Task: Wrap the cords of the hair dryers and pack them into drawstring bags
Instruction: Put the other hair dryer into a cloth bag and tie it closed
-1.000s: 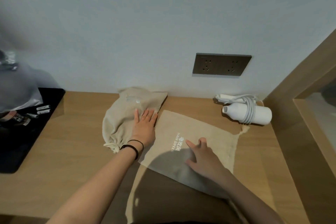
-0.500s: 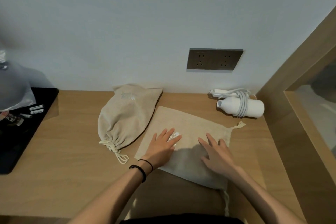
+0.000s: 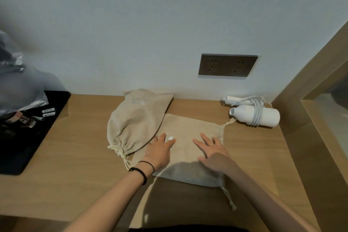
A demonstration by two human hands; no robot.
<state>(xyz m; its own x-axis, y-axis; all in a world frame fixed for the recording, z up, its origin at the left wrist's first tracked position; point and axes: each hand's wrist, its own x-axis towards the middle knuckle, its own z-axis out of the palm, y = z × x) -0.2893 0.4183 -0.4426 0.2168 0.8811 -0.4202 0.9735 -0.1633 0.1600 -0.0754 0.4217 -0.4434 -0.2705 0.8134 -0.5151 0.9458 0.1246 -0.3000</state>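
Observation:
A flat, empty beige drawstring bag (image 3: pixel 190 128) lies on the wooden desk (image 3: pixel 75 175) in the middle. My left hand (image 3: pixel 160 151) rests flat on its left part, fingers straight, over the printed logo. My right hand (image 3: pixel 214 151) lies flat on its right part with fingers spread. A second beige bag (image 3: pixel 135 120), bulging and drawn closed, lies to the left and partly overlaps the flat one. A white hair dryer (image 3: pixel 259 117) with its cord wound round the body lies at the back right near the wall.
A dark double wall socket (image 3: pixel 227 67) sits above the desk. A black tray (image 3: pixel 32 137) at the left holds small tubes and packets beside a grey plastic bag. A wooden side panel (image 3: pixel 308 100) closes off the right.
My left hand left the full bag and came onto the flat bag. Both hands slid across the flat bag, which now lies straighter on the desk. The camera view shifted slightly.

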